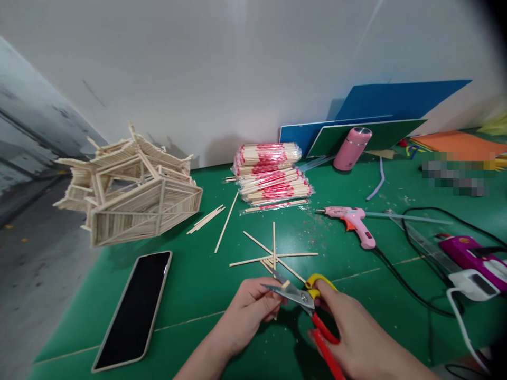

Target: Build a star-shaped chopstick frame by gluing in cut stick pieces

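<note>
My left hand [250, 305] is closed, fingers pinched on a short wooden stick [285, 284] whose pale end pokes up between scissor blades. My right hand [352, 330] grips the scissors [295, 295], which have one red and one yellow handle. Their blades are parted around the stick, close to my left fingertips. Just beyond the blades, several loose wooden sticks [293, 255] lie crossed over one another on the green table [198, 338]. Most of the held stick is hidden by my left fingers.
At left stand a stick-built model house [146, 206] and a phone [132, 311]. Wrapped stick bundles [273, 179] lie at the back. On the right are a pink glue gun [354, 221], its cable, a pink bottle [352, 149], a purple tool [471, 256] and a white plug [473, 284].
</note>
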A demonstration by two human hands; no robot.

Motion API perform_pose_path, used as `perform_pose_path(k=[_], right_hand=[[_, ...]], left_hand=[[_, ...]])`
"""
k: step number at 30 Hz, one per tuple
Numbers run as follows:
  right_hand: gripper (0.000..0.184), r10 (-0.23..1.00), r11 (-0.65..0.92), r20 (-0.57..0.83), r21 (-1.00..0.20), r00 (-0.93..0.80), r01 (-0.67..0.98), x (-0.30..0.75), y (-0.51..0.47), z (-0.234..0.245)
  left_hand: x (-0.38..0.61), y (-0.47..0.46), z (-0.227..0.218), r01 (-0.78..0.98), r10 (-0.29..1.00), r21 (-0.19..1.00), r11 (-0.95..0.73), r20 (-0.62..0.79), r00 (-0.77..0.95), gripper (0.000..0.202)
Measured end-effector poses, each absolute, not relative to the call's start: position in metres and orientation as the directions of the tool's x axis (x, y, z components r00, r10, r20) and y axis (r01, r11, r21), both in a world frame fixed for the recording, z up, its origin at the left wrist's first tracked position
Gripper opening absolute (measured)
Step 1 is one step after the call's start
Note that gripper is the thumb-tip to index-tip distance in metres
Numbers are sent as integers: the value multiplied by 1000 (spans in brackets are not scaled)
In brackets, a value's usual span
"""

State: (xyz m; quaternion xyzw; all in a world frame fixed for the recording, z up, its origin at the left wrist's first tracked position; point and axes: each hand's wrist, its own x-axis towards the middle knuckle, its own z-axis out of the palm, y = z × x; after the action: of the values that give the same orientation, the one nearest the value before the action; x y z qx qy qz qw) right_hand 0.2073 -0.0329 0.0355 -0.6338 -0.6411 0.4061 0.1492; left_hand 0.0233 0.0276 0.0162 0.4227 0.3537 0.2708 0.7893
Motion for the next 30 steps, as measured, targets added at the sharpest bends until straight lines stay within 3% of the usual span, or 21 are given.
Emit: perform_pose_path(k=[4,6,9,12,14,17,22,25,30], right_hand=[[27,934,-164,-335,-711,-124,684,206,-32,32],[30,942,-180,-325,-699,-83,692,204,-31,31],[38,940,-190,-335,-680,-70,708,203,-31,30],[46,936,-188,-345,-669,-76,719,205,-32,32],[49,943,-170,-325,-667,-77,725,208,-32,33],[53,949,-129,-300,-655,-100,744,215,-32,36],[47,944,-96,-299,-650,-138,754,220,-29,39],[36,941,-84,-293,-685,-168,724,219,-28,41],[23,934,-75,-299,-697,-195,713,217,-28,43]], left_hand=[[29,26,22,-34,795,933,358,-285,535,30],[34,23,24,97,886,985,145,-173,431,25],[40,17,23,252,963,962,-106,36,266,22],[39,15,22,250,936,951,-184,91,341,23],[36,17,22,186,918,977,-103,21,396,23],[32,21,24,35,876,988,152,-151,458,26],[33,25,26,-166,705,807,566,-371,604,25],[33,26,29,-217,650,720,659,-400,646,23],[33,27,30,-226,609,687,690,-384,694,26]])
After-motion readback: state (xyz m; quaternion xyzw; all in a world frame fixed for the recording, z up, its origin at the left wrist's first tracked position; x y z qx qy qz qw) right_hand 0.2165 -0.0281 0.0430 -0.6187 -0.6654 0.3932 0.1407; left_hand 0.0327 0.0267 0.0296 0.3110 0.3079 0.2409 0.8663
